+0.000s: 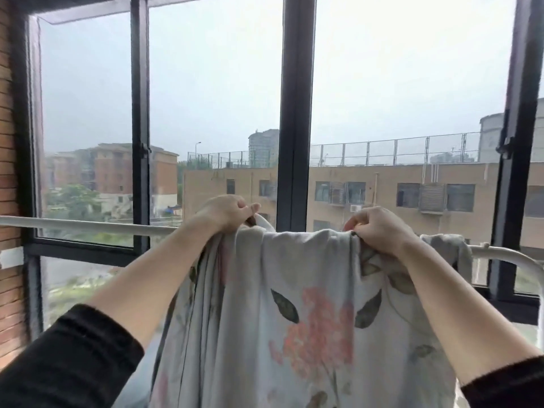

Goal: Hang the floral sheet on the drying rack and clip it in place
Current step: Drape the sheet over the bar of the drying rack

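Two hands are up at the rail, and plenty is hidden. Only the white top rail [88,223] of the rack [500,253] shows. It runs in from the left, vanishes behind the sheet [294,290], comes out again on the right and bends down out of the picture. The sheet's lower part is cut off at the bottom edge. Whether its top edge lies over the rail or just in front of it, I cannot tell. The fingertips of both hands are buried in folds.

The left hand [226,212] grips a gathered bunch of the sheet's top edge, fingers curled and thumb pressed on top. The right hand [379,228] clamps another bunch, knuckles up. The hands are apart, with a span of sheet pulled between them at rail height, around the rail's middle. From there the cloth hangs down between the forearms, pink flowers and green leaves facing us. Black sleeves [73,354] sit low in both corners.

Just right of the right hand, a grey cloth [450,248] is draped over the rail near its right bend. Behind everything is a dark-framed window [295,113], with a brick wall [7,172] at the left and hazy buildings [382,184] outside.
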{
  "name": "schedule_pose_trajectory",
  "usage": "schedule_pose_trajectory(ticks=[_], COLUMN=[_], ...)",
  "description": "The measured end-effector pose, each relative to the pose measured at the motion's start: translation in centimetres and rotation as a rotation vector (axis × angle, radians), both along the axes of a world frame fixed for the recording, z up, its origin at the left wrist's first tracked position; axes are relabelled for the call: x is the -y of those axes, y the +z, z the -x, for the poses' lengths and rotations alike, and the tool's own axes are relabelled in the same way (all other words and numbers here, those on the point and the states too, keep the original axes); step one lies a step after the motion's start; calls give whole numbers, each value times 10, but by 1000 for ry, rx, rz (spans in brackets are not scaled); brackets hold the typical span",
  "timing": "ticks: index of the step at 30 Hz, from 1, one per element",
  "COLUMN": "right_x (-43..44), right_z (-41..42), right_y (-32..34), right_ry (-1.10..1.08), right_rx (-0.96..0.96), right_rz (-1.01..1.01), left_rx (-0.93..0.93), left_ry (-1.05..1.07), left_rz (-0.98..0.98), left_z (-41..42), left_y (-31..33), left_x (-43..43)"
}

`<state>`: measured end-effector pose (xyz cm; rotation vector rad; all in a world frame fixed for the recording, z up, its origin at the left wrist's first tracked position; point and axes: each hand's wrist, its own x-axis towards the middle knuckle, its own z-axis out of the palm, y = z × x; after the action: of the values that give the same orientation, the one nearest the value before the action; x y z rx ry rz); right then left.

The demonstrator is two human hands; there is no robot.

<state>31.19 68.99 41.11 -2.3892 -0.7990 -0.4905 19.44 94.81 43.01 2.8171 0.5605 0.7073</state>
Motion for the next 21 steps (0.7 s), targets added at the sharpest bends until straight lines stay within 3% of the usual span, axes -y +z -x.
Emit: schedule_pose_trajectory(ticks=[3, 6, 11, 15, 21], right_x=[-9, -32, -75, -93, -100], right_z=[20, 46, 71, 75, 75], right_y=[-6, -8, -16, -21, -16], right_ry=[117, 201, 267, 202, 212], right_rx=[135, 248, 208, 255, 146], right_rz=[-154, -77, 50, 155, 169], left_rx=[37, 56, 83, 141, 232], left_ry=[-32, -95, -155, -250, -292], left_rz=[48, 101, 185, 318, 365], left_z=[1, -1, -1, 3, 0], left_y=[-2, -1, -1, -3, -9], left_x=[-10, -9, -14, -30, -43])
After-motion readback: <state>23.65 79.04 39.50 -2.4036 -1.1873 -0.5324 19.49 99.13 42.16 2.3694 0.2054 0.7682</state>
